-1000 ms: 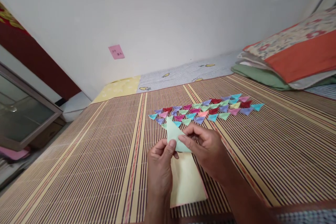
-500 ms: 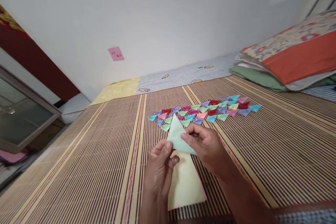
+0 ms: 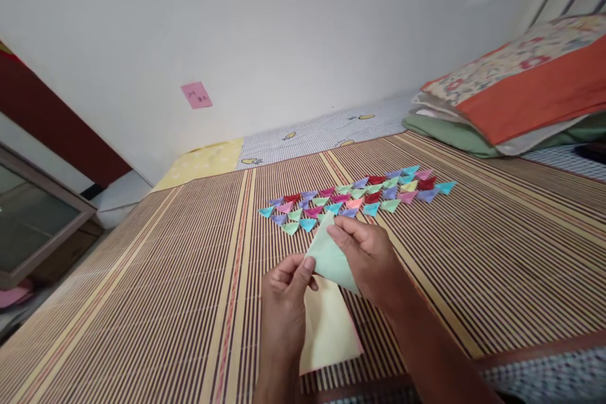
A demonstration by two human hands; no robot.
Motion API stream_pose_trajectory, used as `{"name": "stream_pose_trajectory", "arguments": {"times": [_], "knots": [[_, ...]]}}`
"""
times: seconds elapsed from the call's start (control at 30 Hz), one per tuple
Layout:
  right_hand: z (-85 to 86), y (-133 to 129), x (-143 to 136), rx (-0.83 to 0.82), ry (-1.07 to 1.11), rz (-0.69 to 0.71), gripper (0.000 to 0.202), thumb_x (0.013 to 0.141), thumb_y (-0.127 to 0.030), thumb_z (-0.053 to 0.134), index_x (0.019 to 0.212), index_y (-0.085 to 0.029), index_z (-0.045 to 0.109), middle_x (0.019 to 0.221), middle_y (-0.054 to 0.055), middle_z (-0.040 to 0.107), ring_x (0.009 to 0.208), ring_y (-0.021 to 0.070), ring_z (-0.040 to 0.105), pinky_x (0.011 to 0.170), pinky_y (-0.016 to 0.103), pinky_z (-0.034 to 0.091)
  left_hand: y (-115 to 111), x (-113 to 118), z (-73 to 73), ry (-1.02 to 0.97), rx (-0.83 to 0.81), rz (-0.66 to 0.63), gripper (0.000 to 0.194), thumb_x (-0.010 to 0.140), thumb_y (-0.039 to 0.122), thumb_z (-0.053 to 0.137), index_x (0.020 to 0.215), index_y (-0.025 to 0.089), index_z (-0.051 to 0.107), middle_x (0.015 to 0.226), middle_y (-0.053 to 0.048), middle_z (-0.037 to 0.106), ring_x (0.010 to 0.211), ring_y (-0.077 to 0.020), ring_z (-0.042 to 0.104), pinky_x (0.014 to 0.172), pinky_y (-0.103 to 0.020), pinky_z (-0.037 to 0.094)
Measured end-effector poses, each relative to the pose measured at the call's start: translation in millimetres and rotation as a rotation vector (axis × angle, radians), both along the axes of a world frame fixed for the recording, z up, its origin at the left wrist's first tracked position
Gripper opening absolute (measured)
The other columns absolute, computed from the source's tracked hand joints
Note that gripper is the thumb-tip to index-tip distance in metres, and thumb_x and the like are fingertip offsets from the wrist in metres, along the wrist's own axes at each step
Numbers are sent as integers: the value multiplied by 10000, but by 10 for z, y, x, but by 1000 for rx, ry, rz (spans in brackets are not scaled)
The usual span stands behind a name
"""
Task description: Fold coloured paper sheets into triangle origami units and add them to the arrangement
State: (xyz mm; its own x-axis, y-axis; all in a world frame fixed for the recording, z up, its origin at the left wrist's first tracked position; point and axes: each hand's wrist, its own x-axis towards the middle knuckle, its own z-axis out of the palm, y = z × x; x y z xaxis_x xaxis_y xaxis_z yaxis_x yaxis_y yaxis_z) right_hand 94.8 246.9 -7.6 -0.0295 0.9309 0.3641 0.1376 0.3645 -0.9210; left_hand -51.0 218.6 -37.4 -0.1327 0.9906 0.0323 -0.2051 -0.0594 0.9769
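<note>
A pale green folded paper [image 3: 331, 259] is held up between both hands, its pointed tip facing away from me. My left hand [image 3: 286, 290] pinches its left corner between thumb and fingers. Near the tip, on the right edge, my right hand [image 3: 369, 252] grips it with the thumb on top. Below them a pale yellow paper [image 3: 329, 334] with a thin pink edge lies on the striped mat [image 3: 189, 303], partly hidden by my left hand. Beyond my hands, several small folded paper triangles [image 3: 389, 205] in many colours lie in rows.
Folded bedding with an orange and floral cover [image 3: 534, 91] is piled at the back right. A pink note [image 3: 196, 95] is stuck on the white wall [image 3: 284, 31]. At the left stands a glass-fronted cabinet [image 3: 38, 221].
My right hand has moved up the green paper to near its tip, and the paper has tilted. The whole view has shifted slightly.
</note>
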Motion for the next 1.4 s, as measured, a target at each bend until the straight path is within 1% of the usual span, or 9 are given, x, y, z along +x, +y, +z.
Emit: {"name": "stream_pose_trajectory", "arguments": {"times": [0.13, 0.23, 0.37, 0.53, 0.67, 0.8, 1.03, 1.2, 1.4], "knots": [[16, -4, 38, -21, 38, 69, 367, 989, -338, 528, 659, -203, 442, 607, -55, 376, 560, 107, 366, 500, 235, 309, 7, -21, 0, -113, -47, -66, 299, 787, 418, 815, 702, 153, 706, 587, 16, 547, 577, -110, 459, 586, -219, 353], [21, 21, 67, -52, 131, 106, 280, 982, -350, 563, 752, -190, 586, 645, -42, 488, 581, 114, 444, 523, 232, 368, 6, -47, 2, -49, -31, -67, 296, 812, 402, 800, 712, 144, 696, 606, 15, 539, 601, -107, 462, 599, -212, 352], [4, 78, 147, 3, 224, 68, 270, 1003, -384, 554, 986, -192, 743, 811, 22, 672, 758, 161, 615, 721, 286, 505, 3, -63, 16, -137, -59, -138, 331, 824, 390, 790, 662, 144, 640, 580, 22, 509, 573, -97, 424, 574, -209, 333], [11, 92, 201, -13, 260, 135, 271, 978, -406, 600, 1072, -221, 775, 867, 36, 713, 818, 168, 650, 787, 312, 534, 11, -47, -3, -290, -123, -238, 321, 806, 365, 811, 667, 143, 628, 576, 21, 516, 532, -84, 416, 520, -201, 313], [45, 70, 178, -68, 262, 196, 218, 931, -349, 646, 1059, -229, 776, 931, 35, 748, 846, 173, 675, 793, 313, 548, 20, -31, -15, -343, -145, -290, 314, 805, 342, 819, 668, 133, 630, 579, 22, 518, 513, -68, 423, 502, -183, 330], [51, 68, 175, -50, 272, 199, 178, 918, -284, 633, 1003, -224, 777, 900, 26, 734, 852, 165, 671, 782, 292, 540, 28, -30, 7, -396, -190, -318, 295, 762, 327, 858, 700, 137, 641, 573, 31, 515, 482, -57, 406, 455, -164, 332], [61, 26, 126, -45, 238, 205, 123, 892, -202, 615, 891, -185, 737, 698, -24, 603, 621, 118, 542, 563, 234, 448, 26, 8, 18, -374, -204, -280, 276, 733, 329, 883, 809, 124, 713, 711, -8, 596, 569, -66, 468, 462, -148, 357], [60, 9, 90, -46, 210, 183, 149, 874, -161, 598, 929, -191, 733, 704, -31, 587, 606, 106, 498, 541, 223, 405, 27, 18, -19, -328, -158, -208, 297, 726, 364, 885, 742, 131, 703, 578, 41, 516, 498, -43, 344, 471, -155, 286], [98, 11, 130, 14, 204, 181, 132, 887, -176, 594, 788, -175, 682, 651, -36, 540, 589, 102, 468, 535, 223, 395, 32, -85, -57, -227, -158, -237, 318, 710, 407, 885, 743, 143, 711, 621, 18, 573, 540, -65, 393, 522, -179, 295]]}}
